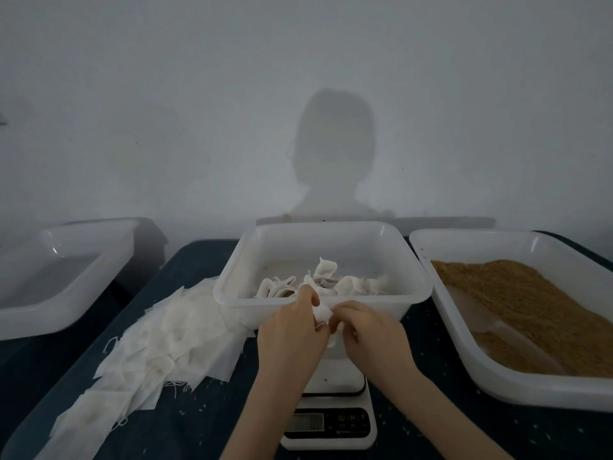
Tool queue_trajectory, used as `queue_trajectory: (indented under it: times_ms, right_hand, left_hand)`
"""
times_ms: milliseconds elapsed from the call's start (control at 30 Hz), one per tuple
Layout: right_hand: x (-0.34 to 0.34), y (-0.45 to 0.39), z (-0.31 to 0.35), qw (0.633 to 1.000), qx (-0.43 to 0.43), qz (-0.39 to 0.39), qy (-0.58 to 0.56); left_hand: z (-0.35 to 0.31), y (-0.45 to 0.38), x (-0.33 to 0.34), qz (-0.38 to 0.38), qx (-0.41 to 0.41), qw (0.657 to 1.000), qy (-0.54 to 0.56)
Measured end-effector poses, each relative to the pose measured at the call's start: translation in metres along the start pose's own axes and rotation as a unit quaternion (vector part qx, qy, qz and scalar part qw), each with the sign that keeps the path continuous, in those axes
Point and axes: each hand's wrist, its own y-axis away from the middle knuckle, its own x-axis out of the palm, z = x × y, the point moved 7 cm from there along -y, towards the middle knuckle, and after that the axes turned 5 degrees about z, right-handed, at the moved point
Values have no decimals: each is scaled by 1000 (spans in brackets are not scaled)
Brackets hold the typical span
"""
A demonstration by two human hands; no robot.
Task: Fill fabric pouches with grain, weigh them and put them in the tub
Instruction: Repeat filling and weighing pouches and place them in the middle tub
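One white pouch [322, 314] pinched between two hands, left hand [292, 330] and right hand [371, 333], above one scale [330, 416], before the middle tub [323, 293] of three, perhaps a dozen pouches inside, grain tub [517, 386] right, empty-pouch heap [159, 346] on counter [205, 426].

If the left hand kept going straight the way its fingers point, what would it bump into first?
Probably the near wall of the middle tub. The left hand pinches a pouch with the right hand just before that rim, fingers pointing away toward it. Depth is hard to judge; it might pass over.
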Motion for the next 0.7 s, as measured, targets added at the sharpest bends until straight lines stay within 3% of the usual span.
queue_trajectory:
  times_ms: [100,233,367,600,700]
  right_hand:
    - [-4,-1,-5,999,35,-10,3]
    - [10,-4,-12,994,19,105,25]
    - [14,-4,-16,988,30,148,40]
    - [7,-1,-24,982,65,177,-15]
    - [2,0,-26,980,78,182,-23]
  left_hand:
    - [0,-1,2,6,-5,1000,0]
    - [1,-1,3,9,-5,1000,17]
    - [1,-1,11,64,9,996,61]
    - [12,-7,7,68,21,978,196]
    - [15,-6,8,60,28,982,175]
